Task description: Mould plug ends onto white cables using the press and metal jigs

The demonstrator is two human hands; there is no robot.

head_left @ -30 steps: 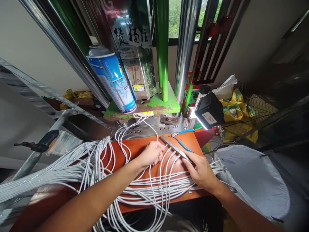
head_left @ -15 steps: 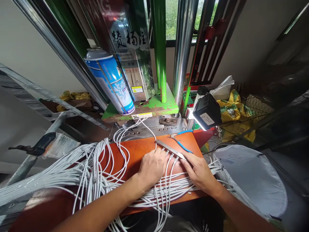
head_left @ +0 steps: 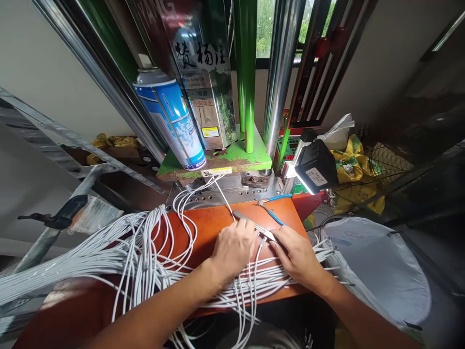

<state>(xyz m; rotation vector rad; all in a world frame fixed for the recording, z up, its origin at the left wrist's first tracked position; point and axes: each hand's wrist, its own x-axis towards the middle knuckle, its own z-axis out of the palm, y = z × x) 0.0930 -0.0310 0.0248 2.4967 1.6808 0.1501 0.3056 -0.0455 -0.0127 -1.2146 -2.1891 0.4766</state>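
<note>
A narrow metal bar (head_left: 264, 232) lies slantwise between my hands above the orange work surface. My right hand (head_left: 298, 253) is closed round its right end. My left hand (head_left: 234, 245) has its fingers curled over the bar's middle, closed on the end of a white cable; the fingertips are partly hidden. One cable with a clear plug-like end (head_left: 262, 242) shows at the bar's front edge, between the hands. Several white cables (head_left: 250, 286) hang down below the left hand. Blue-handled cutting pliers (head_left: 275, 216) lie just behind the right hand.
A thick bundle of white cables (head_left: 90, 257) spreads from the left across the orange surface (head_left: 290, 213). Behind stands a green press plate (head_left: 254, 157) carrying a blue spray can (head_left: 174, 121). A lit black lamp (head_left: 316, 167) and a white bag-like container (head_left: 378, 266) are at right.
My left hand has shifted right along the bar and now covers most of the cable ends that showed before. My right hand keeps its hold. The view has moved slightly.
</note>
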